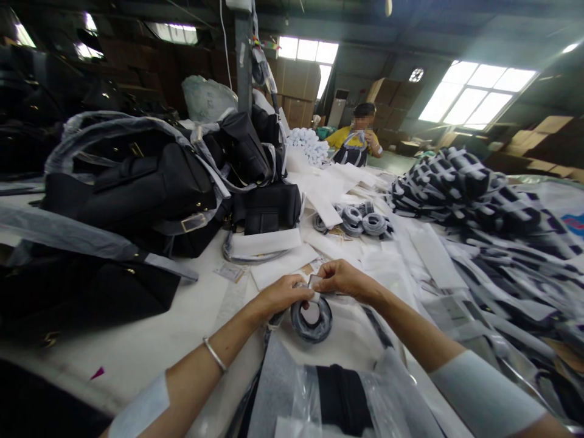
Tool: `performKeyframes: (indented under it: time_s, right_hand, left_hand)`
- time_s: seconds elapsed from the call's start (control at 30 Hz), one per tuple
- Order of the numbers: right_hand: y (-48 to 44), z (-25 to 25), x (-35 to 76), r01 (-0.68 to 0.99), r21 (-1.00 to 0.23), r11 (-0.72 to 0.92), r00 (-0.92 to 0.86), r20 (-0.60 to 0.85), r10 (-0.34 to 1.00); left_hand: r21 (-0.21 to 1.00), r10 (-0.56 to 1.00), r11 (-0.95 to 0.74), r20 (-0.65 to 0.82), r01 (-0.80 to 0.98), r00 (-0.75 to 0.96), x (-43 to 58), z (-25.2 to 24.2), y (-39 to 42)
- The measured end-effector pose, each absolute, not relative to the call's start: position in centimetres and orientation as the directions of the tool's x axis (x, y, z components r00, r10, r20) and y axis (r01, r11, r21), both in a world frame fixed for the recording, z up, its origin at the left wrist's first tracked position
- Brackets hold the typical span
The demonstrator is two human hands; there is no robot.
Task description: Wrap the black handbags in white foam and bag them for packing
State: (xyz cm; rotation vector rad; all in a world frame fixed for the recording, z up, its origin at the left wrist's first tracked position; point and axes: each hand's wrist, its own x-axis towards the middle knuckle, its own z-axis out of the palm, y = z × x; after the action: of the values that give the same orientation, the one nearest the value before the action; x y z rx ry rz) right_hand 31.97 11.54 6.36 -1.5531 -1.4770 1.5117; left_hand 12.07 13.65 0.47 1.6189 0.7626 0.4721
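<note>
I have left fingers (pixel 303 294) pinched on the coiled strap (pixel 314 334) | right fingers (pixel 325 282) closed on a pale tab (pixel 314 280) at coil's far edge | wrapped black item (pixel 344 398) nearer than coil

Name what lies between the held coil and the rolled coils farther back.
In the head view, the right hand and white sheets lie between them.

Coiled strap (pixel 314 334): dark, sheathed in cloudy film, wound into a thick ring around a round opening.
Pose: its open face turned towards me, the top edge gripped by my left hand (pixel 288 294).
Pale piece (pixel 314 281): small, at the coil's top, pinched by my right hand (pixel 343 278); strap end or wrapping, I can't tell.
Place: at the white tabletop (pixel 196 316), contact unclear.
</note>
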Motion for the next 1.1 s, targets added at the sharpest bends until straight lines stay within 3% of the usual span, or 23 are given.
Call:
performKeyframes:
  time_s: [0.2,0.37,0.47,0.6,0.8,0.93,1.1]
  right_hand:
    - [11.9,7.8,32.0,0.440,-0.861,-0.255,-0.299,-0.408,0.863]
    - [11.7,8.6,31.5,0.595,-0.796,-0.108,-0.289,-0.337,0.896]
    - [11.3,9.3,30.8,0.726,-0.687,0.019,-0.264,-0.254,0.930]
    - [10.5,9.9,29.4,0.873,-0.449,0.193,-0.274,-0.124,0.954]
    - [9.5,8.8,27.8,0.942,-0.148,0.302,-0.315,-0.071,0.947]
    - [9.1,7.9,27.4,0.953,-0.055,0.296,-0.299,-0.042,0.953]
    - [8.4,7.8,27.0,0.964,-0.036,0.263,-0.264,-0.026,0.964]
  left_hand:
    - [0.988,0.751,0.008,-0.110,0.157,0.651,12.2,1.6,12.4]
    - [0.993,0.787,0.048,-0.106,0.111,0.608,12.1,1.8,12.1]
    - [0.993,0.793,0.073,-0.114,0.092,0.599,12.2,1.8,11.8]
    - [0.994,0.787,0.094,-0.110,0.059,0.607,12.1,1.9,11.5]
    - [0.987,0.790,0.158,-0.135,0.015,0.598,11.9,1.1,11.6]
    - [0.972,0.825,0.229,-0.168,-0.048,0.540,12.1,0.4,12.0]
    - [0.932,0.840,0.332,-0.222,-0.146,0.495,12.6,-0.2,12.2]
